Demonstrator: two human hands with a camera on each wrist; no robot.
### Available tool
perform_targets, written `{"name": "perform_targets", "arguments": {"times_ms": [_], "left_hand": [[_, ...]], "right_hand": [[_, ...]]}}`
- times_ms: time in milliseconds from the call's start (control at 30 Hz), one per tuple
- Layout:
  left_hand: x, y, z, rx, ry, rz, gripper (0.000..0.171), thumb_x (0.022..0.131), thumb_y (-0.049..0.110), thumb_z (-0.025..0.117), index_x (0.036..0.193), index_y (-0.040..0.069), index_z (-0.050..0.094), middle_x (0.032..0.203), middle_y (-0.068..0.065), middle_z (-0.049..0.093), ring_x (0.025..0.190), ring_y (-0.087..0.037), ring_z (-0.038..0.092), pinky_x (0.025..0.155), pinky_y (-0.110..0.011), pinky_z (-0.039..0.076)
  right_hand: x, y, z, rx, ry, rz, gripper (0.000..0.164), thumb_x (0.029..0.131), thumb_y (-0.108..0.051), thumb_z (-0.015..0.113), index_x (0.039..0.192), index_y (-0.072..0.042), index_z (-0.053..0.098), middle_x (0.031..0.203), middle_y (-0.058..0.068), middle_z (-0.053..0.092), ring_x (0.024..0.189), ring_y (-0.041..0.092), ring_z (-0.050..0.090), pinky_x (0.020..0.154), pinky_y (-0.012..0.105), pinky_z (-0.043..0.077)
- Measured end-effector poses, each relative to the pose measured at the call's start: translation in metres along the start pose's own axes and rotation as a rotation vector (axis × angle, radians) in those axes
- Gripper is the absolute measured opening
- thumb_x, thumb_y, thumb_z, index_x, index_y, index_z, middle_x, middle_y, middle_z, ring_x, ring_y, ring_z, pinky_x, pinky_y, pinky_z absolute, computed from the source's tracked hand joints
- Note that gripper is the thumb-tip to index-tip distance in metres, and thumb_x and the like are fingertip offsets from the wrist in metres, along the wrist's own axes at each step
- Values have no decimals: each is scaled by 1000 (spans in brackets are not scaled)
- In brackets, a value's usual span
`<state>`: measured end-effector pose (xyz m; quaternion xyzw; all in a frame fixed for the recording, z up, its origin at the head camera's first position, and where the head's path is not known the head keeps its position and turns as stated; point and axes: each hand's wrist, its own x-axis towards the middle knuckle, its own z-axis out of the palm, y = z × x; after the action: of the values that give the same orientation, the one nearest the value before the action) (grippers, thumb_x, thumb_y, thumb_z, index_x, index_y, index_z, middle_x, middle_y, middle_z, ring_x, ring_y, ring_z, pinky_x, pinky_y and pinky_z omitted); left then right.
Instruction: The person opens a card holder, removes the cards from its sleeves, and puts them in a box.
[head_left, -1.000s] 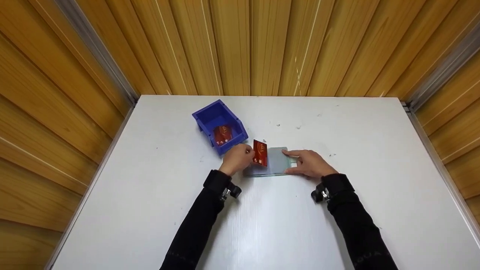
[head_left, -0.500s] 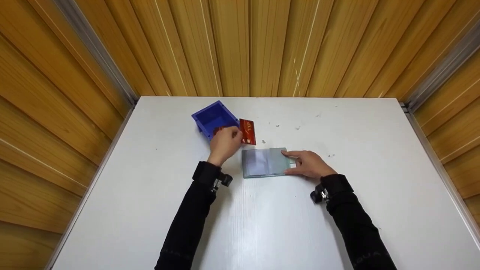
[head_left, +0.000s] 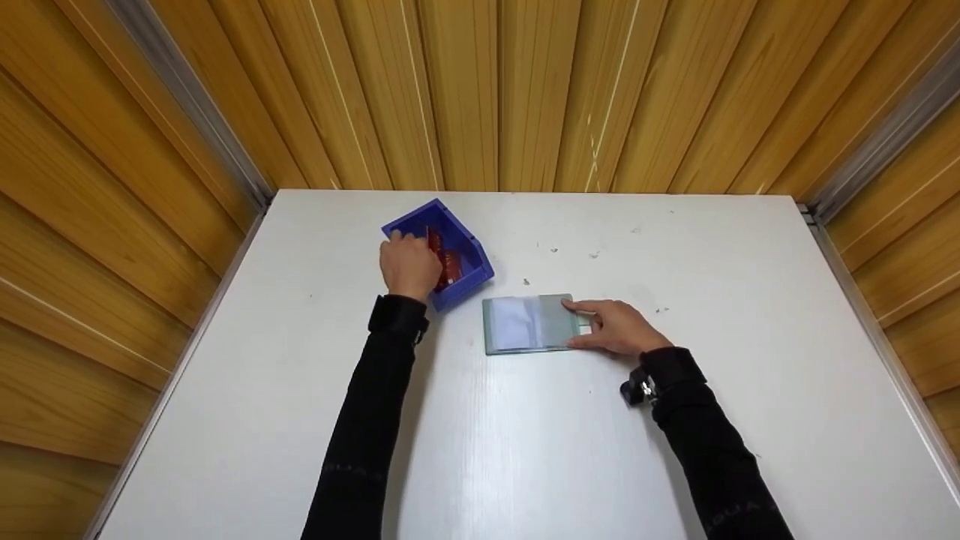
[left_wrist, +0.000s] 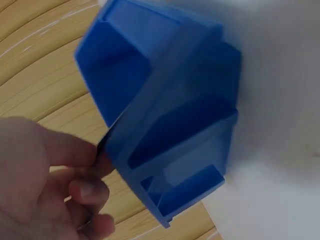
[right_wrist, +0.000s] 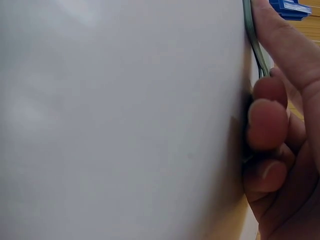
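Note:
A red card (head_left: 434, 239) is pinched between the thumb and fingers of my left hand (head_left: 409, 262), over the blue bin (head_left: 465, 289). In the left wrist view only a thin dark edge of the card (left_wrist: 103, 141) shows, beside the bin's rim. Another red card (head_left: 451, 267) lies inside the bin, partly covered by the hand. My right hand (head_left: 621, 327) holds the right edge of a pale green card holder (head_left: 512, 324) with clear sleeves, spread flat on the table. Its thumb and index finger lie at the holder's right corners, the other fingers curled.
The white table (head_left: 720, 285) bears a few small dark marks behind the holder. Wood-patterned panels (head_left: 480, 90) stand along its back and sides. The bin sits left of the holder and farther back.
My left hand has carried the red card left and away from the card holder, to over the blue bin. The right hand and the holder have stayed in place.

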<state>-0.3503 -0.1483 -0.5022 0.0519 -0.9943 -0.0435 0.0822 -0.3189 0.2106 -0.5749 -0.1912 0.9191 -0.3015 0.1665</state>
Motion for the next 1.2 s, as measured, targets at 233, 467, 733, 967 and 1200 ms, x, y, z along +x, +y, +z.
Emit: {"name": "perform_targets", "arguments": {"times_ms": [233, 467, 733, 967, 1200], "left_hand": [[9, 0, 4, 213, -216, 121, 39, 104, 27, 51, 125, 2, 72, 129, -15, 67, 132, -32, 47, 111, -45, 35], [12, -1, 7, 300, -203, 168, 36, 102, 26, 54, 124, 5, 73, 130, -14, 68, 134, -31, 47, 110, -45, 35], [2, -6, -1, 85, -162, 195, 34, 100, 27, 61, 118, 1, 75, 127, -18, 67, 124, -34, 53, 106, -50, 43], [-16, -10, -24, -211, -101, 255, 24, 100, 22, 67, 117, 7, 77, 114, -14, 71, 107, -32, 65, 93, -49, 55], [-52, 10, -23, -375, -341, 527, 27, 98, 18, 70, 123, 11, 76, 115, -11, 76, 105, -28, 70, 95, -47, 55]], "right_hand": [[1, 1, 1, 21, -11, -6, 80, 82, -50, 84, 153, -30, 51, 62, -4, 55, 52, 10, 46, 53, 24, 39], [0, -1, 1, -1, 11, 0, 80, 82, -48, 85, 152, -28, 52, 63, -4, 52, 54, 11, 44, 54, 25, 38], [0, -1, 3, 1, 5, 5, 80, 81, -49, 85, 152, -30, 53, 65, -5, 51, 57, 11, 43, 57, 25, 36], [-1, -1, 2, -13, 2, 0, 80, 82, -50, 84, 152, -30, 52, 65, -4, 52, 57, 12, 45, 57, 25, 38], [-3, -3, 0, -41, 0, -11, 77, 84, -47, 83, 152, -29, 52, 69, -3, 55, 61, 12, 46, 63, 28, 38]]}}
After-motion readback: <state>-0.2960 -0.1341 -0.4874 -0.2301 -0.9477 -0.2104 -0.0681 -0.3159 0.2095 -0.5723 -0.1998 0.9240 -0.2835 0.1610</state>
